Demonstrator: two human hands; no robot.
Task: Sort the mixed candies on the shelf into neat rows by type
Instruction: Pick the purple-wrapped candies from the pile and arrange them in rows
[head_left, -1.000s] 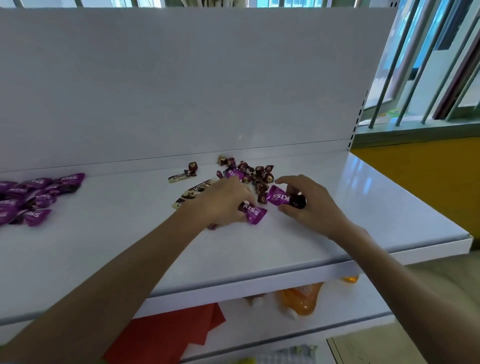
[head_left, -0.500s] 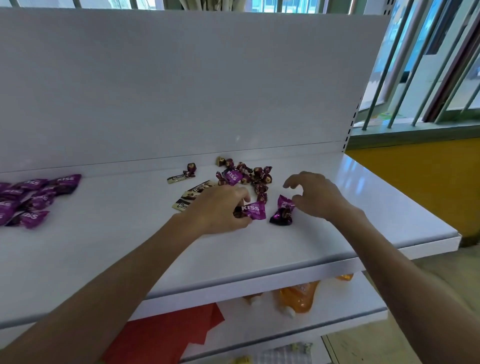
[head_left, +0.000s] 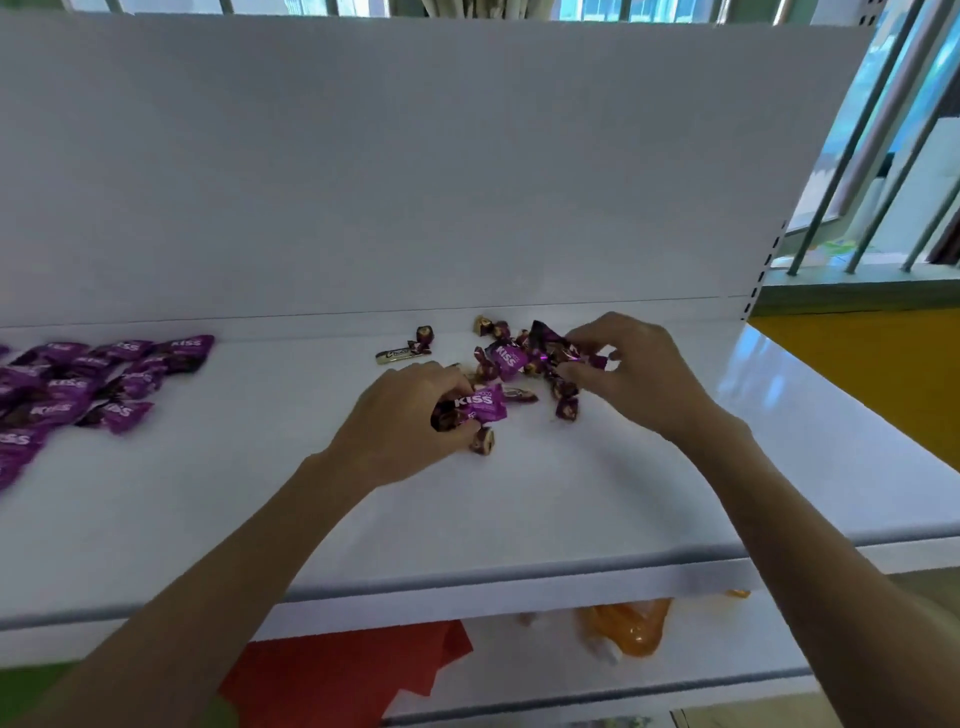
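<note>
While both my hands work at the mixed pile (head_left: 524, 366) near the back of the white shelf (head_left: 571, 499), my left hand (head_left: 410, 426) is curled round a purple KISS candy (head_left: 480, 406), thumb & fingers gripping it low over the shelf, label up. A small brown twist candy (head_left: 483, 441) lies right by that hand; touching or not, can't tell. My right hand (head_left: 641, 376) pinches another purple wrapper (head_left: 553, 345) btwn thumb & fingertips, over the pile's right side, other fingers curled in. The pile has one more KISS piece (head_left: 506, 358) w/ several brown twists round it. A gold-brown bar candy (head_left: 400, 355) & a lone brown twist (head_left: 423, 335) sit just left of the pile, near the back panel (head_left: 415, 182). The purple KISS group (head_left: 83, 387) lies well apart, far left. On the lower shelf (head_left: 701, 654): a red sheet (head_left: 337, 670) & an orange item (head_left: 628, 623).
</note>
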